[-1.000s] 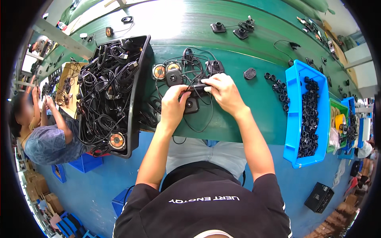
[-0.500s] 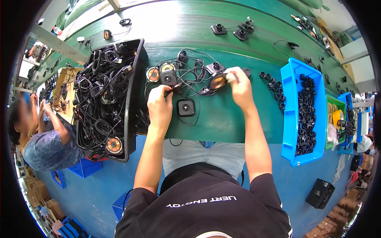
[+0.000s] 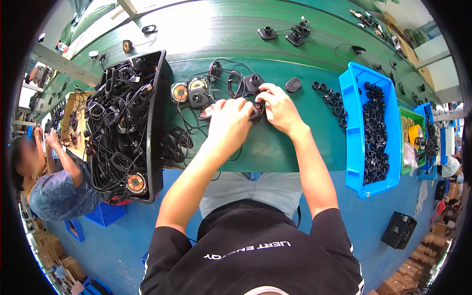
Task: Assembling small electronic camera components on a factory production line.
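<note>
My left hand (image 3: pixel 230 122) and my right hand (image 3: pixel 281 113) meet over the green work mat, fingers closed on a dark piece (image 3: pixel 256 116) between them. Most of that piece is hidden by the fingers. A coppery disc (image 3: pixel 206 112) peeks out beside my left hand. Farther left lie a copper coil disc (image 3: pixel 179 92) and a black square housing (image 3: pixel 198 98), with black cables (image 3: pixel 233 83) looping around. Just beyond my right hand sits a black base with a round socket (image 3: pixel 253 82). To its right rests a small dark oval part (image 3: pixel 293 84).
A black bin (image 3: pixel 160 108) heaped with cabled parts stands at left. At right, black rings (image 3: pixel 334 102) lie beside a blue bin (image 3: pixel 350 132) of similar rings. Several cabled bases (image 3: pixel 267 33) stand on the far green bench. Another person (image 3: pixel 61 189) works at far left.
My left hand has moved right and now meets my right hand, which came slightly left and nearer. The copper disc face in my right hand and the near square housing no longer show.
</note>
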